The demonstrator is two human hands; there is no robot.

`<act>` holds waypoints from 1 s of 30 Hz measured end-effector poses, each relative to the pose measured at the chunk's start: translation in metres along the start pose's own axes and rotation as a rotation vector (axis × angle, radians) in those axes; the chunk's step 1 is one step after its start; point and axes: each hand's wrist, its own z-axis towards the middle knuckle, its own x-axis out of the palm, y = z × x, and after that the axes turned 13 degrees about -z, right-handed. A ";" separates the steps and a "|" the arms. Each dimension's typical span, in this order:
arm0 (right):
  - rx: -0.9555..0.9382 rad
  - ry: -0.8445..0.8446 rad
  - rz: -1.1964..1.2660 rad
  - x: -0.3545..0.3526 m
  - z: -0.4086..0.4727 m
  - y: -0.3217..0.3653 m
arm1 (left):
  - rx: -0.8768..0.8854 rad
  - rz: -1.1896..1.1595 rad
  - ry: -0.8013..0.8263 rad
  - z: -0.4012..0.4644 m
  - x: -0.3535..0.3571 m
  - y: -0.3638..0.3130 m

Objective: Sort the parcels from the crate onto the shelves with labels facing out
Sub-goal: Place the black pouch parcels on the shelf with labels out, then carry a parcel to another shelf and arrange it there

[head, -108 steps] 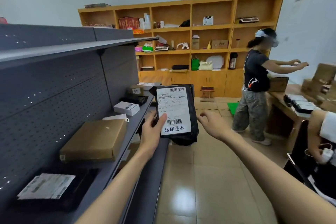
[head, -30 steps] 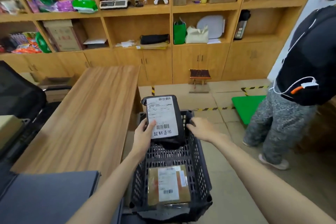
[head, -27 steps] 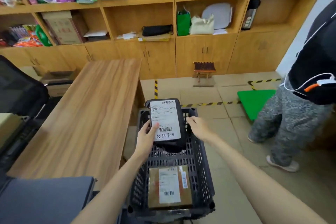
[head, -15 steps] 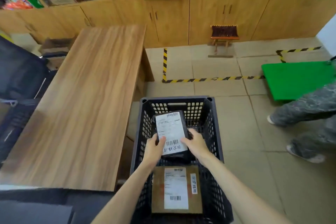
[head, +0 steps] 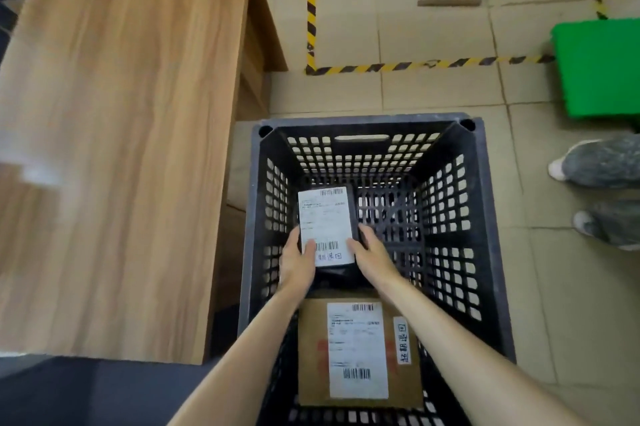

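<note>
Both hands down in black crate point(head: 485, 235). Left hand point(head: 296, 263) and right hand point(head: 372, 254) pinch the black parcel point(head: 327, 225), label up, near far-left corner. Cardboard parcel point(head: 358, 353) at near edge. Risk: the slick bag slipping from a light pinch.

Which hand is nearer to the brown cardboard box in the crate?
Left, by a small margin. The left hand grips the black parcel just above the brown cardboard box; the right hand holds the parcel's other edge, slightly farther up.
</note>
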 end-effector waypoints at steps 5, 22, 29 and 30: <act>0.010 0.061 -0.017 0.007 0.012 -0.008 | -0.046 0.107 -0.001 0.014 0.006 0.015; -0.106 0.071 -0.772 -0.066 -0.087 0.085 | 0.099 0.648 0.322 -0.068 -0.028 -0.110; -0.402 0.005 -1.103 -0.109 -0.163 0.190 | 0.307 0.837 0.209 -0.156 -0.079 -0.227; -0.440 -0.005 -1.141 -0.112 -0.175 0.205 | 0.331 0.851 0.166 -0.170 -0.089 -0.239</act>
